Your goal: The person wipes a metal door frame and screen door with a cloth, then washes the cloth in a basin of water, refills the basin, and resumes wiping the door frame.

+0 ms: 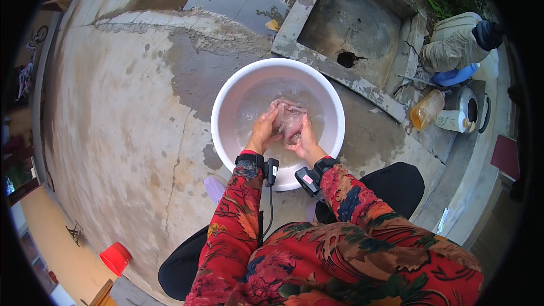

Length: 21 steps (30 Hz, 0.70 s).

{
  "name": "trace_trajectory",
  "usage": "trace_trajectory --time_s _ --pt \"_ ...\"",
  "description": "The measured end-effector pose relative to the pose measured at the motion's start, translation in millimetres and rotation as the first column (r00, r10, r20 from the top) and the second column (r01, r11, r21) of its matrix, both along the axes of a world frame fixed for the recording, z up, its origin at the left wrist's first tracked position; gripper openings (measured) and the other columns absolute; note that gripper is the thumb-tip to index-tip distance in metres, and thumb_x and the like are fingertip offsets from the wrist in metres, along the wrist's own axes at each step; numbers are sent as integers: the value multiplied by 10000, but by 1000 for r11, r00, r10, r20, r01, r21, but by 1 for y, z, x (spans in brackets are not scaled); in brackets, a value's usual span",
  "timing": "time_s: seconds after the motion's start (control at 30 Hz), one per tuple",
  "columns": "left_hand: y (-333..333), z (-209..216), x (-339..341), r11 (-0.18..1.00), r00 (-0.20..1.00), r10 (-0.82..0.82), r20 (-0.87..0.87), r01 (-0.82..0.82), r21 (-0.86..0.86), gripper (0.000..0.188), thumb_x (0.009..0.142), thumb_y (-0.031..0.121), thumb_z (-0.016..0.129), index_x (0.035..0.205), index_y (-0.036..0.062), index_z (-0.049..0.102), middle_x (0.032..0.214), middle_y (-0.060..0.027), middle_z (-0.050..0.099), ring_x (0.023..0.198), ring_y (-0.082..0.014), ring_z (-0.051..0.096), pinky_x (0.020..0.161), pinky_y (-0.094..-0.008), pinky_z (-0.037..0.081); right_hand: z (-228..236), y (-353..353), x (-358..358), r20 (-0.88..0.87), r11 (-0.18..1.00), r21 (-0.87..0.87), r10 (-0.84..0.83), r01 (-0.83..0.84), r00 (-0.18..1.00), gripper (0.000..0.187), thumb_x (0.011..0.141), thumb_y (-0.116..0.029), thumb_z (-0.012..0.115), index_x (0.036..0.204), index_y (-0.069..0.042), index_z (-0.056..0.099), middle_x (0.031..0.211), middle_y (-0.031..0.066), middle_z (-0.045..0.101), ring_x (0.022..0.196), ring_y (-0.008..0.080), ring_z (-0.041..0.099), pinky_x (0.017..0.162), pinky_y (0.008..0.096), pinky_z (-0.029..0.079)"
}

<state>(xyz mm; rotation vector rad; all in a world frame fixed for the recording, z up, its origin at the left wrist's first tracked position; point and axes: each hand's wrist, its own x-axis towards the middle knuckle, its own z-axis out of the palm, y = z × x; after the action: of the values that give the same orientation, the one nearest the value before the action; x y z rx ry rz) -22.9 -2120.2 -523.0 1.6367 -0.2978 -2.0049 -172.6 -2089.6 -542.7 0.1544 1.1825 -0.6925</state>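
Observation:
A round white basin (223,114) with shallow, cloudy water stands on the concrete between my feet. Inside it, at or just above the water, is a bunched, wet, pinkish cloth (289,119). My left hand (264,130) grips the cloth from its left side, fingers curled against it. From the right, my right hand (306,140) closes on its lower right edge. Both hands are close together near the basin's middle, and part of the fingers is hidden by the folds. Black straps with small devices circle both wrists.
Beyond the basin at the right lies a low concrete trough (354,31) with a drain hole. Right of it are an amber container (426,110), a white bottle (451,120), a blue bottle (455,75) and a draped grey cloth (458,50). A red bucket (115,258) sits at the lower left.

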Motion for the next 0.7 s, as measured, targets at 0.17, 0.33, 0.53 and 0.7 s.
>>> trace_trajectory --time_s 0.17,0.33,0.53,0.7 --pt "23 38 -7 955 990 -141 -26 129 -265 275 834 264 705 982 45 628 969 -43 599 903 -157 594 779 -305 507 -27 0 -1 143 978 -103 -168 183 975 543 886 -625 479 1202 -188 544 1201 58 578 1126 244 529 961 509 398" --pt "46 19 -22 816 891 -194 410 379 -437 215 836 189 692 930 -4 673 909 -43 619 872 -146 605 732 -297 504 -40 9 13 83 958 -67 -272 278 959 192 905 -295 606 1004 -135 568 988 56 611 935 229 620 749 408 548" --pt "6 -10 -11 921 810 49 584 189 -339 229 900 191 562 1056 29 604 1005 -65 587 852 -155 579 722 -307 505 -12 6 34 -86 947 -253 -224 196 971 317 926 -313 539 1156 -114 452 1028 71 566 880 217 612 720 380 540" --pt "43 33 -22 865 952 -276 128 305 -399 273 935 220 531 1168 76 522 1029 -49 542 879 -175 550 770 -318 487 2 -9 15 5 953 -132 -275 274 961 453 891 -419 606 1175 -111 432 1040 95 522 906 218 570 719 376 520"
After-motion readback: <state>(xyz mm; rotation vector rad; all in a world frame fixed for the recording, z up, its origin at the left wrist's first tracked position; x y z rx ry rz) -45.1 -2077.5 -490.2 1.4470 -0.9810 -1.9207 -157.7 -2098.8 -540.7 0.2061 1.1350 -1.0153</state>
